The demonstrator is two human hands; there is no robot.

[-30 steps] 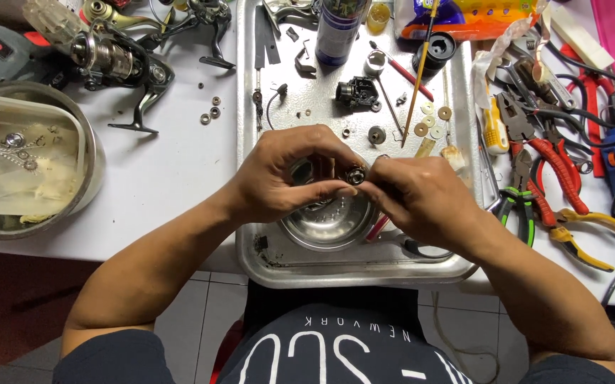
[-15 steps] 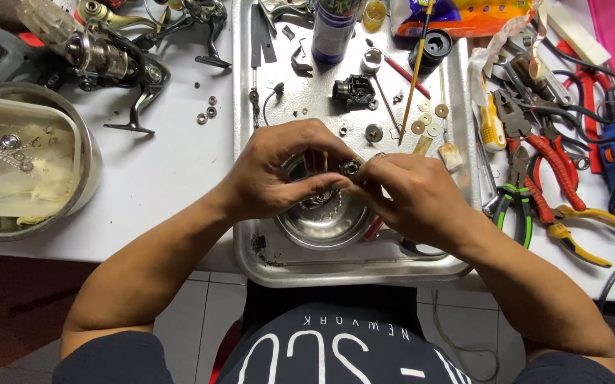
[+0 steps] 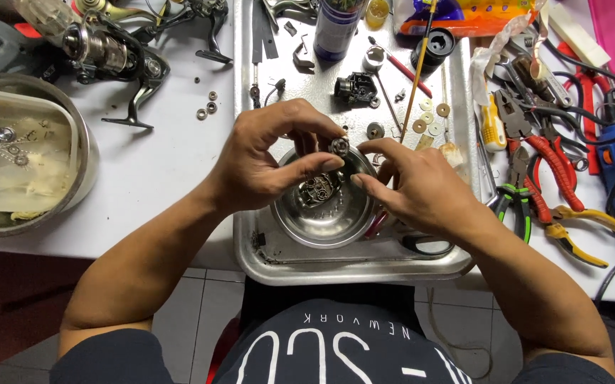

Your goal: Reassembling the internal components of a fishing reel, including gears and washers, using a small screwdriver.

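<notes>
Both hands, left hand (image 3: pixel 268 160) and right hand (image 3: pixel 417 188), pinch a small metal gear part (image 3: pixel 339 146) just above a steel bowl (image 3: pixel 321 213) in a tray (image 3: pixel 350 267) on the table (image 3: pixel 158 163). A slip could drop it among loose washers (image 3: pixel 428 121). A blue spray can (image 3: pixel 336 28) and orange packet (image 3: pixel 471 16) stand at the far edge.

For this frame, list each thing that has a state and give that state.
Left hand: pinching the small metal part.
Right hand: fingertips at the same part, not clearly gripping.
Steel bowl: upright, gear parts inside.
Metal tray: flat, littered with parts.
Fishing reel: lying on its side.
Red pliers: lying shut.
</notes>
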